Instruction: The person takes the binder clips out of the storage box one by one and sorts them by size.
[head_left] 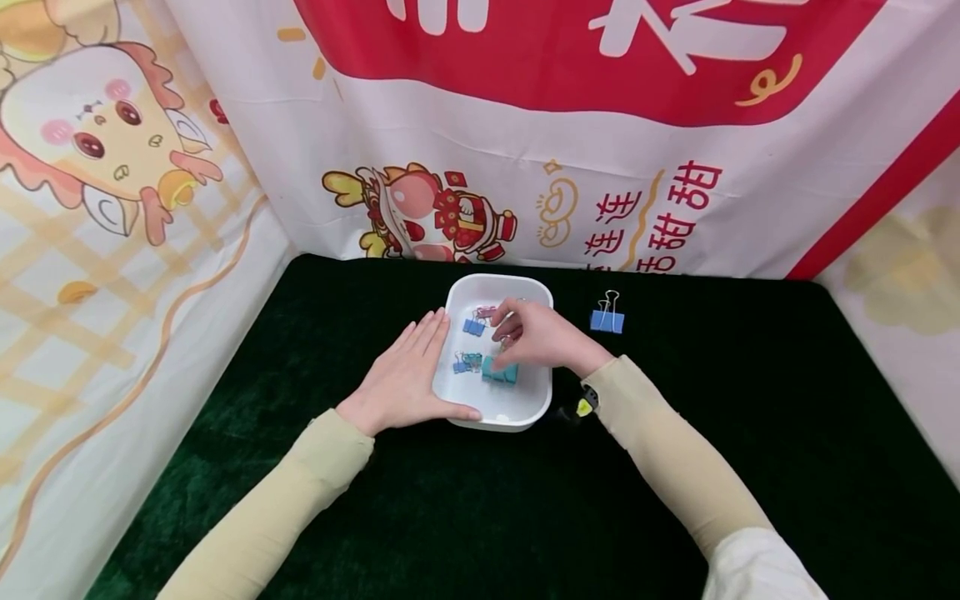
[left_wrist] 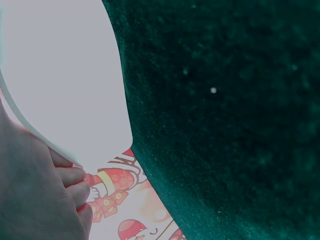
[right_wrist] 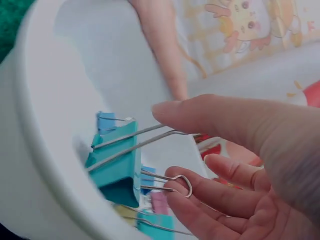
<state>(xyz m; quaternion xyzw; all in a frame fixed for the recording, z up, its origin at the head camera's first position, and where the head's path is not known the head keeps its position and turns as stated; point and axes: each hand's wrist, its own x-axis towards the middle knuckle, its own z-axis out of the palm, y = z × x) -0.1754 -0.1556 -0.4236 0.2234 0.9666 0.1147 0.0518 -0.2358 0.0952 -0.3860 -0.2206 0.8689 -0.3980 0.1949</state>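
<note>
A white tray holds several binder clips. My left hand lies along its left side with fingers straight, the thumb across the near corner. My right hand reaches into the tray from the right. Its thumb and fingers hold a large teal binder clip by its wire handles, the thumb at one handle and the fingers at the other. The same teal clip shows low in the tray in the head view. Near it are a blue clip, a pink clip and smaller blue and teal clips.
Outside the tray, a blue binder clip stands to the right on the dark green cloth. A printed curtain hangs behind the table. Another patterned cloth hangs at the left.
</note>
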